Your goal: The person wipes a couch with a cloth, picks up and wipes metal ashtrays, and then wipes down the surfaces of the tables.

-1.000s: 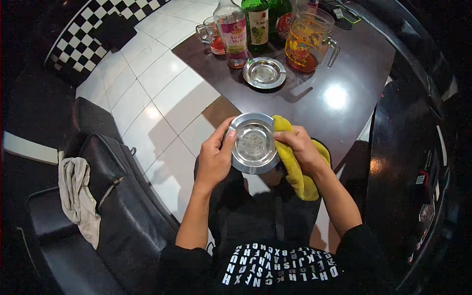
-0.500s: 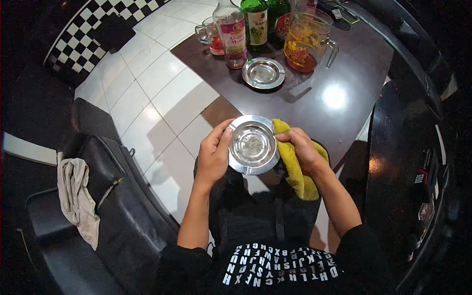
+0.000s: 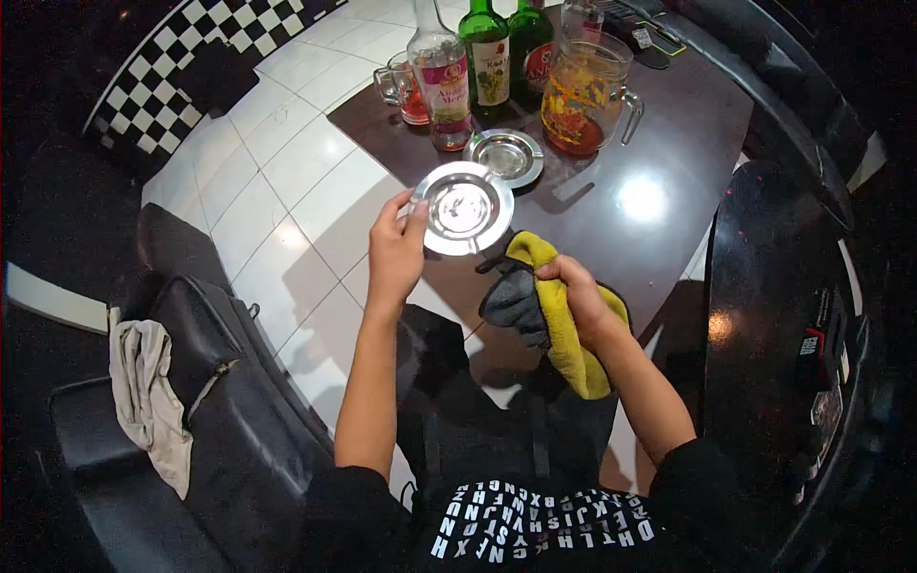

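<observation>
Held by its left rim in my left hand (image 3: 399, 244) is a round metal ashtray (image 3: 464, 208), raised near the edge of the dark table (image 3: 611, 244). My right hand (image 3: 581, 298) is closed around a yellow and grey cloth (image 3: 564, 329), which hangs down and is apart from the ashtray. A second metal ashtray (image 3: 506, 159) rests on the table just beyond the held one, partly covered by it in this view.
Behind the ashtrays stand a clear bottle (image 3: 445, 91), green bottles (image 3: 489, 67), a glass mug (image 3: 406, 91) and a patterned pitcher (image 3: 580, 100) with some red liquid. A black sofa (image 3: 239, 420) with a beige cloth (image 3: 148, 392) lies left; a dark bench (image 3: 755, 315) stands right.
My left hand has carried the ashtray forward and slightly left, away from the cloth. My right hand stays near my lap with the cloth, whose grey side now shows.
</observation>
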`<state>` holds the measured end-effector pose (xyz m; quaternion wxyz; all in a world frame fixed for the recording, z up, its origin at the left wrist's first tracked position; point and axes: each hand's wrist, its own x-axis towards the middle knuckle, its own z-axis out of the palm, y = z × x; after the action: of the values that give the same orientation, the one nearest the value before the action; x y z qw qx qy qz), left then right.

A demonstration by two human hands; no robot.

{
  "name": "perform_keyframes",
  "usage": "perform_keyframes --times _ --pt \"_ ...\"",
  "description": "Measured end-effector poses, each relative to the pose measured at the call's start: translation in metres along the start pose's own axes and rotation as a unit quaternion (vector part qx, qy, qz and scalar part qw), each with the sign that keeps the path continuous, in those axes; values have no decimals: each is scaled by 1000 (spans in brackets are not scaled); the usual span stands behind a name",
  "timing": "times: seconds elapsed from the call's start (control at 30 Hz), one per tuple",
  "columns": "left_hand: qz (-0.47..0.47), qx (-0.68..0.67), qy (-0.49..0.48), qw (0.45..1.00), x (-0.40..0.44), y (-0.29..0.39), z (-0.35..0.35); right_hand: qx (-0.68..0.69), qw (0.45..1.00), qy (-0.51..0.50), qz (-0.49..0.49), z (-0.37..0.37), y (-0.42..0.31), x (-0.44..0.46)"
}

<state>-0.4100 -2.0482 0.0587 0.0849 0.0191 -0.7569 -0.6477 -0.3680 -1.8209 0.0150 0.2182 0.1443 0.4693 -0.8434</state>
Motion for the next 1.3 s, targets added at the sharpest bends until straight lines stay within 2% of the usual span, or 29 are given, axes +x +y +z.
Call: perform_keyframes --times 0.03,0.13,0.17,0.27,0.3,0.4,0.53,0.63,0.7,0.73,0.77,0.83,0.93,1.0,1.13,1.3 --pt "27 -26 8 999 9 -4 8 -5 1000 9 -5 2 -2 -3" --pt "12 -40 -23 999 33 -12 28 -10 999 -34 -8 -6 1 4" --pt "24 -18 -30 999 45 -20 32 -6 1000 -6 -17 -1 0 -1" --pt "38 63 -1 997 72 -35 46 -21 998 -7 -54 -3 3 3" --pt "58 69 14 996 74 -29 51 -26 999 -25 -31 -2 -1 -1" --pt "45 155 27 987 89 -27 57 -30 998 -12 -55 0 0 -2" --pt "24 160 45 986 93 -27 63 -79 994 -11 -76 -3 2 -1" --pt "113 302 76 944 103 -41 62 -62 995 -31 -66 0 0 -3" --pt "59 297 7 953 101 -37 58 -74 994 -32 -79 1 -1 -2" --pt "32 293 -28 955 97 -31 56 -110 986 -34 -122 -3 2 0" --pt "27 273 -39 961 94 -31 55 -145 975 -36 -164 -9 8 6" --pt "18 233 -62 970 88 -32 52 -162 970 -25 -179 -3 3 2" --pt "5 158 -62 986 86 -37 53 -122 986 0 -116 12 -8 -12" --pt "-9 161 -37 986 86 -34 59 -111 989 4 -96 13 -11 -14" --pt "-8 173 -26 985 83 -19 66 -143 983 -23 -112 10 -13 -12" --pt "81 322 20 943 98 -41 69 -143 984 -19 -105 16 -17 -16"
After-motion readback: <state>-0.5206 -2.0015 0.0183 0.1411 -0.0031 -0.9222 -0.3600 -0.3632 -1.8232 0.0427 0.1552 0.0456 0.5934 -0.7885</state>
